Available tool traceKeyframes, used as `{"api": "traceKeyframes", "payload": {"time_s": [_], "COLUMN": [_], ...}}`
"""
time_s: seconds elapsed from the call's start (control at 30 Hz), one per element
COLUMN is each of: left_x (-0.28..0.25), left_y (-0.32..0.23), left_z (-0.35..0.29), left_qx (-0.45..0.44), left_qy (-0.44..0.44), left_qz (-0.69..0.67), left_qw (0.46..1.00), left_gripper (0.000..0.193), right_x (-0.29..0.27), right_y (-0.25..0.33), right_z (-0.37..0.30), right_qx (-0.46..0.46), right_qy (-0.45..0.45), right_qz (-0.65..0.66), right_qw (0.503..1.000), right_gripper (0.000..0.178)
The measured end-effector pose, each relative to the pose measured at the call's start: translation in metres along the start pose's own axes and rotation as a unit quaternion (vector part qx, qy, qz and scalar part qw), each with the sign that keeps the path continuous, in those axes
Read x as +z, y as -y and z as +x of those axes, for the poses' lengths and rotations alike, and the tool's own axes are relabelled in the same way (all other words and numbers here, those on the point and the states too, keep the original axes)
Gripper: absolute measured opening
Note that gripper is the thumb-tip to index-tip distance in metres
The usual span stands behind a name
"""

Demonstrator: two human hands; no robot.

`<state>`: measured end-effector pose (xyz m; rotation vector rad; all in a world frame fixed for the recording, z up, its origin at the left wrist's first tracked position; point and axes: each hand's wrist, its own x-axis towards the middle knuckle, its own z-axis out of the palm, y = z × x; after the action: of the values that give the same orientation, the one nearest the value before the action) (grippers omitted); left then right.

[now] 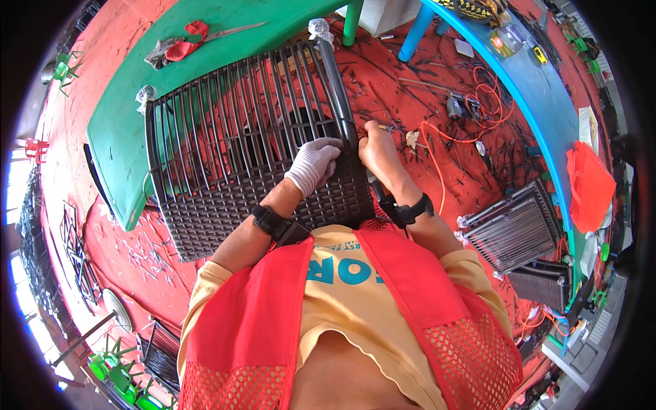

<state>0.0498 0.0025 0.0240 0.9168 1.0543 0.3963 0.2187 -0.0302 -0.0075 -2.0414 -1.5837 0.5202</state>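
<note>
A dark brown wicker panel [266,212] leans in front of me, tightly woven in its lower part, with bare upright strands [219,113] above. My left hand [314,164], in a white knit glove, curls its fingers against the weave near the panel's right side rail [333,85]. Whatever lies between those fingers is hidden. Just outside that rail, my bare right hand [380,156] is closed in a fist; a thin dark strip appears to run from the rail into it. Clear wrapping [319,29] covers the rail's top end.
A green table [123,130] stands behind and left of the panel, bearing scissors with red handles [191,42]. A blue table [540,89] curves along the right. Strip scraps and an orange cord [437,154] litter the red floor. Another slatted panel [512,229] lies right.
</note>
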Motion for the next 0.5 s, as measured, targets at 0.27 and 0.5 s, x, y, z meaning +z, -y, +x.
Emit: {"api": "traceKeyframes", "payload": {"time_s": [0.27, 0.5], "left_x": [0.004, -0.005], "left_y": [-0.003, -0.005], "left_z": [-0.003, -0.01], "left_qx": [0.02, 0.238], "left_qy": [-0.003, -0.117], "left_qz": [0.049, 0.174], "left_qw": [0.999, 0.949], "left_gripper": [0.027, 0.023], "right_x": [-0.035, -0.018], "right_y": [-0.03, -0.053], "right_z": [-0.005, -0.011], "right_qx": [0.186, 0.19], "right_qy": [0.215, 0.197], "right_qz": [0.632, 0.717], "right_qw": [0.721, 0.641], "right_gripper": [0.01, 0.019]}}
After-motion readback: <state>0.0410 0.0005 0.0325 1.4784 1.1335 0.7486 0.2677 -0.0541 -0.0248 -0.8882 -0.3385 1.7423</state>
